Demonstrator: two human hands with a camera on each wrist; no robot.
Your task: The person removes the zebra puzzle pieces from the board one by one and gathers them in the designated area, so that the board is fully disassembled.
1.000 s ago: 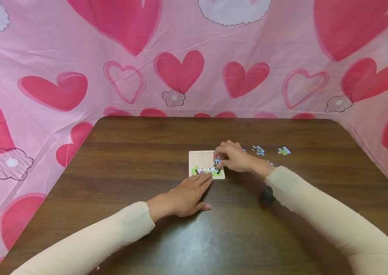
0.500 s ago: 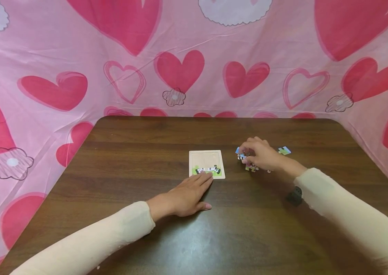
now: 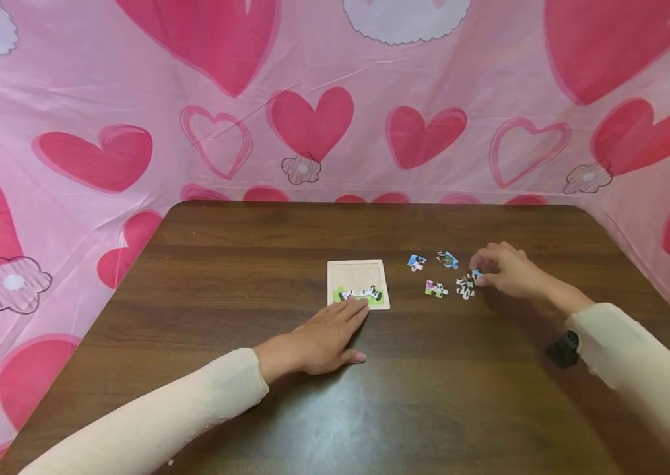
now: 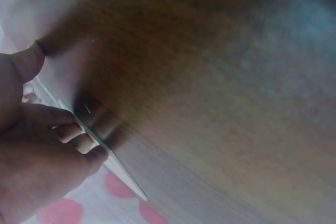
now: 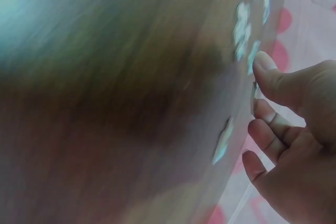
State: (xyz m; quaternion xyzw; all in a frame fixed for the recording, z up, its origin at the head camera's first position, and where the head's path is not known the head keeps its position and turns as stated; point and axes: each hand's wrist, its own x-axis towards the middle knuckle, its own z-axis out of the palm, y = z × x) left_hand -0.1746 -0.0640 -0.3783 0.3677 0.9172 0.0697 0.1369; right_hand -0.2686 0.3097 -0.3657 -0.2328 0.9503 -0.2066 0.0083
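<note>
A small square wooden puzzle board (image 3: 386,287) lies mid-table, with a strip of zebra legs and green grass along its near side. My left hand (image 3: 325,338) lies flat, its fingertips on the board's near edge and its thumb spread on the table. Right of the board, my right hand (image 3: 509,272) pinches a puzzle piece (image 5: 254,98), seen almost edge-on between thumb and fingers in the right wrist view. Just beside these fingertips is a black-and-white puzzle piece (image 3: 465,285). The held piece's picture is mostly hidden.
Other loose pieces lie between board and right hand: a blue one (image 3: 416,262), a blue-green one (image 3: 447,259) and a pink-green one (image 3: 435,288). Another piece (image 5: 223,140) lies near the right fingers. A pink heart-print cloth (image 3: 364,145) hangs behind the table.
My right hand has moved from above the board rightward across the loose pieces, taking the zebra-patterned piece off the board area. The left hand and the board have stayed put.
</note>
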